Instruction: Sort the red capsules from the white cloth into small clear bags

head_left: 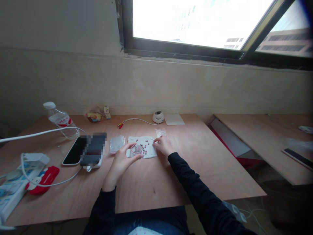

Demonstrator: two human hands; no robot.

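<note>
Table (207, 173) fills most of my feed. Power strip (12, 195) at its near left corner, water bottle (65, 123) upright at the far left. White cloth (151, 152) lies flat near the middle, between both hands. Left hand (121, 160): grip curved around a small clear container (136, 149), thumb on the near side, fingers on the far side, held at the cloth's left half. I can't make out what's inside. Right hand (165, 146): fingertips close together at the cloth's right edge; grip looks narrow, can't tell if anything is pinched. Clear bag (117, 144) lies just left of the cloth. Smallest: reddish beads (146, 141), scattered loose on the cloth between the hands.
</note>
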